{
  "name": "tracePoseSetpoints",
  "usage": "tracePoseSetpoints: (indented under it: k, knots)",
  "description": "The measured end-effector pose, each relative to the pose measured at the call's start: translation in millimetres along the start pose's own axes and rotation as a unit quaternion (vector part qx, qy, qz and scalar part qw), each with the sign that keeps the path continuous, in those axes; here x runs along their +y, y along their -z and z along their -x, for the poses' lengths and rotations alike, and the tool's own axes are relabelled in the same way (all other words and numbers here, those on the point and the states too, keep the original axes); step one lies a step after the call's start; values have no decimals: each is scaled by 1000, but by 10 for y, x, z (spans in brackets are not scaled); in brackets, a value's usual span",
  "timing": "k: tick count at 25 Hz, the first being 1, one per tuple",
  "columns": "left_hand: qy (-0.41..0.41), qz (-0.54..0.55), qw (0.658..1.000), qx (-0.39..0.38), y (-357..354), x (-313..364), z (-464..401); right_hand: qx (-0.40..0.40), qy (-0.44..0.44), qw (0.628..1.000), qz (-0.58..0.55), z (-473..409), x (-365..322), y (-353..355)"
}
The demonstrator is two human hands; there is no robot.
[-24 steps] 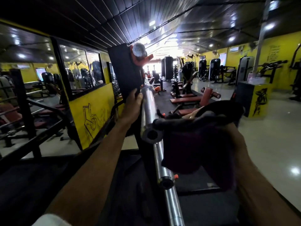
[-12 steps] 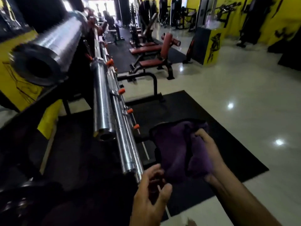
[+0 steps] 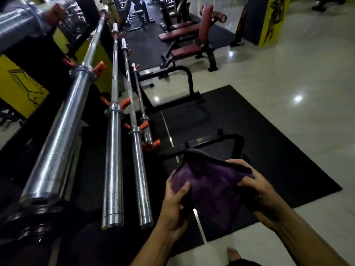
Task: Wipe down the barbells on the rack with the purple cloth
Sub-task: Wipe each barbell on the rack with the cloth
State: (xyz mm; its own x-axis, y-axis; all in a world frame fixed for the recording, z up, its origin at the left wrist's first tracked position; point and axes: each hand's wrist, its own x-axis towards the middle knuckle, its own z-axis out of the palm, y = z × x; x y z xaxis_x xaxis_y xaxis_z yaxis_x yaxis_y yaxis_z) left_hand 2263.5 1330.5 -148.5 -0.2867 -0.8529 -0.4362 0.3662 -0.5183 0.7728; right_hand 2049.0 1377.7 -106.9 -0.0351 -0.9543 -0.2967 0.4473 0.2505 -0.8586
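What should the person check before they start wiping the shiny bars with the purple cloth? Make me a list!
1. Soft purple cloth in hand: ok, left hand and right hand both grip it.
2. Cloth touching a bar: not ok, held apart.
3. Nearest long chrome barbell resting on the black rack's orange pegs: ok.
4. Cloth clean: cannot tell.
5. Bar sleeve ends unobstructed: ok.

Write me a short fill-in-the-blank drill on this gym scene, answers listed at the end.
1. Both hands hold a cloth coloured ____.
2. The barbells lie to the ____ of the cloth.
3. The cloth touches ____ of the barbells.
4. The pegs on the rack are coloured ____.

Missing words: purple; left; none; orange
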Motion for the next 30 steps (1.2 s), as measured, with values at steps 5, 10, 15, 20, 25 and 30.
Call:
tracePoseSetpoints:
  k: [5,10,15,20,25,30]
  knots:
    - [-215,-264,940,25,-428,271,-247,30,-25,983,181,-379,-10,802]
    - [-285,-444,849,19,-564,161,-408,37,-113,980,158,-666,213,767]
    - [-323,-691,636,-115,-629,-369,-318,-27,-281,950,-137,-675,262,482]
    - [-333,-586,736,-58,-480,-371,-93,-51,-220,960,-163,-808,227,596]
    - [-11,-204,970,132,-152,-188,-409,-140,-183,957,-176,-850,76,567]
    - [-60,-133,987,60,-160,230,-434,-213,-168,947,-173,-872,-66,463]
